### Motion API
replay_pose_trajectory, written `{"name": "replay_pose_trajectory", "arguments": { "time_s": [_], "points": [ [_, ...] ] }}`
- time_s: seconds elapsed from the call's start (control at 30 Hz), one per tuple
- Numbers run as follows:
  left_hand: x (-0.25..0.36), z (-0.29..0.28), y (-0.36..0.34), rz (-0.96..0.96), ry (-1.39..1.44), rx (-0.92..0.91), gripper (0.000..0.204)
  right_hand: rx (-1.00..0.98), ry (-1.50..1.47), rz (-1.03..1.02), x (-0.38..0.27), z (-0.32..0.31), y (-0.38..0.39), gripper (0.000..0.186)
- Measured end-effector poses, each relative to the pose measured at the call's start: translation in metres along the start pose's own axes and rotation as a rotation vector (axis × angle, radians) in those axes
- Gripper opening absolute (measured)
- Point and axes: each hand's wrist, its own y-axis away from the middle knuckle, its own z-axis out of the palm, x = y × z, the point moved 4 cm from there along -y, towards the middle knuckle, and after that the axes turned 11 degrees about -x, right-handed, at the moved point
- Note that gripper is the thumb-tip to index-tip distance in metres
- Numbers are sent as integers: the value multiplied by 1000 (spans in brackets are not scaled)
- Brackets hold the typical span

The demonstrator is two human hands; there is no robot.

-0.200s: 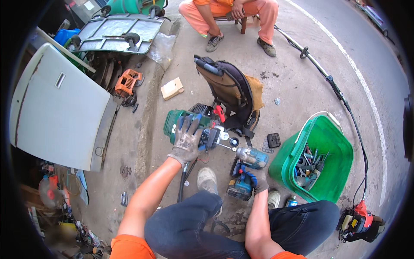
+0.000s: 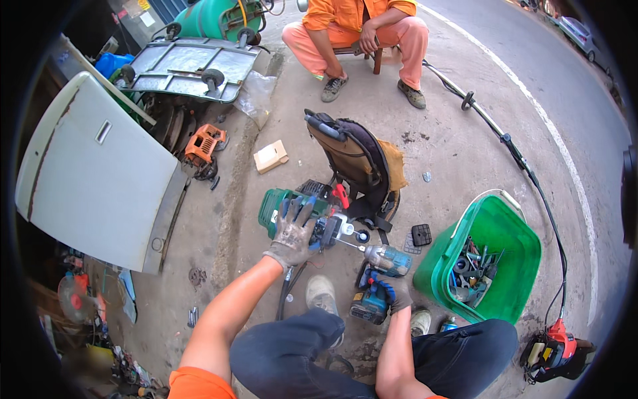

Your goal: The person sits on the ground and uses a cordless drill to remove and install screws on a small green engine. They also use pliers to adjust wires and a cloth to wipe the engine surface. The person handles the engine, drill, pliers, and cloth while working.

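My left hand (image 2: 292, 227), in a grimy grey-and-blue glove, grips the top of a green small engine (image 2: 272, 211) with a black body and white plastic part (image 2: 347, 229). My right hand (image 2: 393, 290), also gloved, holds a blue cordless impact driver (image 2: 392, 261) by its handle. The driver's long bit points left into the engine beside the white part; its exact seating is too small to tell. A backpack frame with brown padding (image 2: 339, 141) stands just behind the engine, and small black covers (image 2: 421, 234) lie to the right.
A green bucket (image 2: 512, 266) of tools, a long pole tool with a red engine (image 2: 559, 342), an orange engine (image 2: 203, 145), a white panel (image 2: 93, 173) and a metal cart (image 2: 179, 70) surround me. Someone in orange (image 2: 352, 20) sits opposite on a stool, beside a road (image 2: 565, 80).
The surroundings appear a little lower in the picture, so my view has tilted slightly upward. Both hands keep their hold on the engine and driver.
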Motion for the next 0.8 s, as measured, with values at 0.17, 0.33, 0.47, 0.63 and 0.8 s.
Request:
{"name": "replay_pose_trajectory", "arguments": {
  "time_s": [0.17,0.33,0.47,0.63,0.8],
  "points": [
    [-5,4,4,35,-13,-5,60,-27,-25,36,-3,10,2,31],
    [-2,3,2,20,-34,-93,59,-24,3,-10,-13,18,5,31],
    [-2,0,1,14,-15,-168,57,-31,-15,-33,-11,21,3,30],
    [0,-9,-3,62,35,-280,54,-30,-29,-37,-9,12,5,30],
    [-8,-1,-2,17,-11,-335,46,18,2,9,-25,31,18,33]
  ]
}}
